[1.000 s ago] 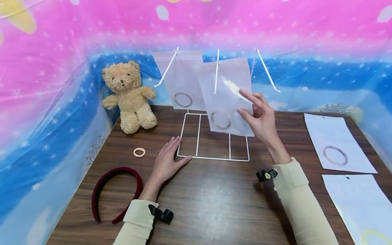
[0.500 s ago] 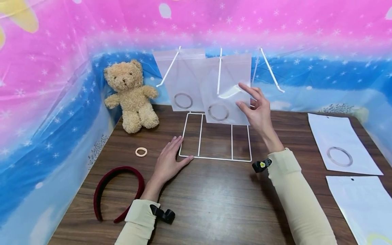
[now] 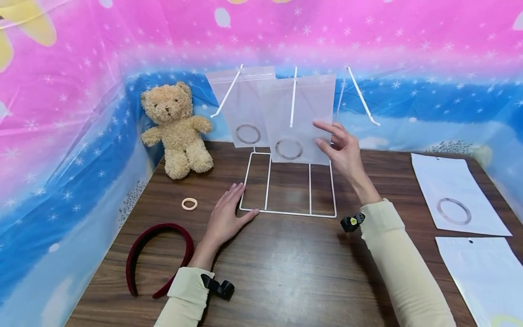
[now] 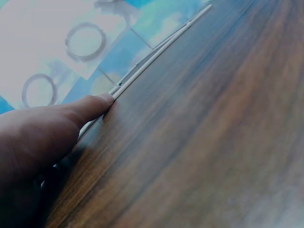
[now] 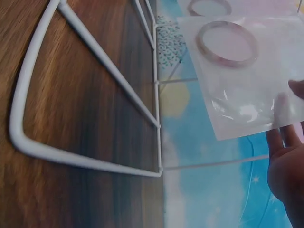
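Observation:
A translucent zip bag (image 3: 310, 106) with a ring-shaped bangle (image 3: 288, 149) inside hangs from the middle hook of a white wire display rack (image 3: 300, 213). My right hand (image 3: 345, 147) is at the bag's lower right edge, index finger and thumb over its front. In the right wrist view, other fingers go behind the bag (image 5: 247, 95). My left hand (image 3: 224, 215) lies flat at the rack's front left corner, thumb on the front bar; the left wrist view shows the thumb (image 4: 90, 107) touching it. A similar bag (image 3: 245, 104) hangs on the left hook (image 3: 226, 94).
A teddy bear (image 3: 175, 131) sits at the back left. A beige ring (image 3: 189, 200) and a dark red headband (image 3: 136, 254) lie on the left. Two more bags, one upper (image 3: 453, 181) and one lower (image 3: 478, 268), lie on the right. The right hook (image 3: 361, 97) holds nothing.
The bag at my right hand has swung from a tilt to hang straighter, its lower edge shifting up and left. My right hand has moved slightly up with it. My left hand stays put.

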`<state>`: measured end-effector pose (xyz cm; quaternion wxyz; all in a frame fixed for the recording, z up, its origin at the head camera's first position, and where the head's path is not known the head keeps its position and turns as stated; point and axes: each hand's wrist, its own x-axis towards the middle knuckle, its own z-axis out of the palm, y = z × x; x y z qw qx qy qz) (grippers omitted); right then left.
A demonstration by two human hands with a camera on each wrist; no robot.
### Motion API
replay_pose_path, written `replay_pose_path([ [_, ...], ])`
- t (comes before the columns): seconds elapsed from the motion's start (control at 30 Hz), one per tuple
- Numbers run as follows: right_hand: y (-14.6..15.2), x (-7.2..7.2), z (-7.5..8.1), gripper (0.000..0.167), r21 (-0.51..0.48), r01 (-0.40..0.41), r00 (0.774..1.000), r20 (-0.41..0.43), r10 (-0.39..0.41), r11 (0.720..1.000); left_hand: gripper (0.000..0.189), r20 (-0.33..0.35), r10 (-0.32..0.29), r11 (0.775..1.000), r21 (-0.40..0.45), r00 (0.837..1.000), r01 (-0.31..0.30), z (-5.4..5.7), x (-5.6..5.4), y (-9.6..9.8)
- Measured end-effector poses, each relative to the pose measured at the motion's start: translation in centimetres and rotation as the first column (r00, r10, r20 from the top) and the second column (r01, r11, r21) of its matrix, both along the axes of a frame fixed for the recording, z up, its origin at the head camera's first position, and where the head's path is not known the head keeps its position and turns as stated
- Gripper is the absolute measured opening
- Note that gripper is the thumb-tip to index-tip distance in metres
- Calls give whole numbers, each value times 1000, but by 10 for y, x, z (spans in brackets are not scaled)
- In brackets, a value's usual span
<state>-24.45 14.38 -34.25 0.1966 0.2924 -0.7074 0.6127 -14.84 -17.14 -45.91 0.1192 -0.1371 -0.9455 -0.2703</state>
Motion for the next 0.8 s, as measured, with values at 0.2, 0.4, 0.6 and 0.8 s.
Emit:
replay_pose_path([
  [0.2, 12, 6, -3, 43, 83, 17, 1000, -15, -16, 996, 82, 2, -2, 1000, 3, 1000, 2, 0, 0, 2],
  [0.4, 26, 19, -5, 43, 89, 38, 999, 5, -38, 995, 82, -2, -6, 1000, 10, 1000, 6, 0, -1, 4],
  [0.6, 49, 33, -14, 39, 200, 138, 990, -13, -139, 970, 81, 3, -4, 1000, 10, 1000, 4, 0, -1, 5],
  [0.8, 80, 47, -29, 34, 514, 191, 979, -34, -202, 837, 82, 19, 2, 1000, 3, 1000, -3, 0, 0, 2],
])
